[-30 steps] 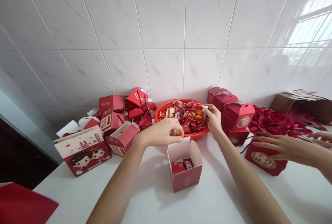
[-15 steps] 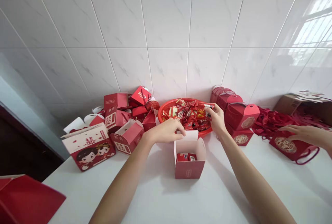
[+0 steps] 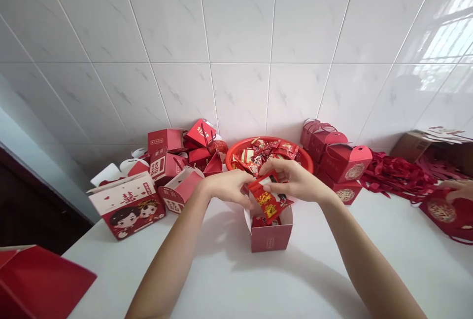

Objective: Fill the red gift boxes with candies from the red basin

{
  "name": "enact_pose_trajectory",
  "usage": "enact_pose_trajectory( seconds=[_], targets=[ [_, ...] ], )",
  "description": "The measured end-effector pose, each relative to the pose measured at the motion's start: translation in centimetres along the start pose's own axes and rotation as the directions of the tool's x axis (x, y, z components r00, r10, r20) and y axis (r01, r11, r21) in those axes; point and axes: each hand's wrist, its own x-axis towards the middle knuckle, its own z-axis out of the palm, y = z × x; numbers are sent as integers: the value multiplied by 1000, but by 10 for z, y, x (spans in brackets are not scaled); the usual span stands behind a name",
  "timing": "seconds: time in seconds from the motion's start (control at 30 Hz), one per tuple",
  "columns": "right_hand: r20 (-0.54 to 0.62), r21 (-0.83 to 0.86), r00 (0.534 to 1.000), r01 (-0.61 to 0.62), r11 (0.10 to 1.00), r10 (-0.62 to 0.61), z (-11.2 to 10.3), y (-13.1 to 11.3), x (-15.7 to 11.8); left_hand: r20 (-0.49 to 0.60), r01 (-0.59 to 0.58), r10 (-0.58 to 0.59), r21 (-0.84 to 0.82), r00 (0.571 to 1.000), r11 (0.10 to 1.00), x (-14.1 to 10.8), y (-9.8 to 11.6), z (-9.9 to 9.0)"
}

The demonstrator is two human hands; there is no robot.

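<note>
An open red box [image 3: 269, 238] stands upright on the white table, with small red packets [image 3: 260, 221] inside. Over its opening, my right hand [image 3: 291, 181] pinches a red candy packet [image 3: 269, 198] with gold print, which hangs tilted. My left hand [image 3: 232, 187] is at the box's back left edge; its fingers are bent around the raised flap, partly hidden. Behind both hands sits a red plastic basket [image 3: 309, 160] holding many red-wrapped sweets [image 3: 254, 157].
Several red boxes [image 3: 173, 166] and a box with two cartoon faces [image 3: 136, 208] stand at left. Stacked red boxes [image 3: 343, 163] and red ribbons [image 3: 397, 176] are at right. Another person's hand [image 3: 458, 190] holds a red box [image 3: 443, 210] at the far right.
My right hand has come from the basket to above the open box, bringing the red packet. My left hand has shifted slightly left and lower. The other person's hand and box have moved right.
</note>
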Motion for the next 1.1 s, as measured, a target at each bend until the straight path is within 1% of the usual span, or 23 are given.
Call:
enact_pose_trajectory(
  seconds=[0.07, 0.1, 0.17, 0.27, 0.33, 0.47, 0.6, 0.67, 0.77, 0.87, 1.0, 1.1],
  targets=[
    [75, -183, 997, -12, 983, 26, 3, -6, -2, 18, -56, 56, -5, 998, 998, 1, -4, 0],
    [109, -243, 993, -24, 970, 52, 4, -9, -3, 32, -93, 94, -22, 995, 995, 1, -6, 0],
    [169, -300, 981, -42, 953, 97, 8, -13, -4, 53, -137, 139, -51, 989, 989, 1, -8, -1],
    [234, -331, 961, -66, 941, 150, 11, -17, -5, 64, -135, 137, -38, 988, 990, 0, -9, -2],
    [224, -375, 962, -64, 925, 157, 11, -16, -6, 64, -123, 124, -21, 990, 992, -1, -9, -3],
    [158, -454, 972, -83, 887, 172, 7, -18, -11, 57, -96, 97, -25, 994, 995, -2, -9, -2],
    [172, -499, 960, -109, 860, 222, 0, -25, -19, 61, -61, 63, -38, 996, 997, -2, -8, -1],
    [153, -551, 950, -146, 822, 272, -3, -28, -24, 65, -36, 38, -30, 997, 999, -3, -7, -1],
    [110, -634, 931, -203, 746, 347, -4, -30, -31, 65, -13, 11, 25, 998, 1000, -5, -3, 0],
    [85, -685, 910, -242, 687, 405, -2, -32, -36, 55, -17, 12, 90, 998, 996, -8, 3, 1],
    [100, -682, 884, -273, 678, 456, -1, -34, -38, 30, -37, 34, 107, 999, 994, -12, 8, 1],
    [99, -698, 871, -284, 657, 482, -3, -35, -39, 24, -98, 97, 78, 995, 992, -13, 10, 1]
  ],
)
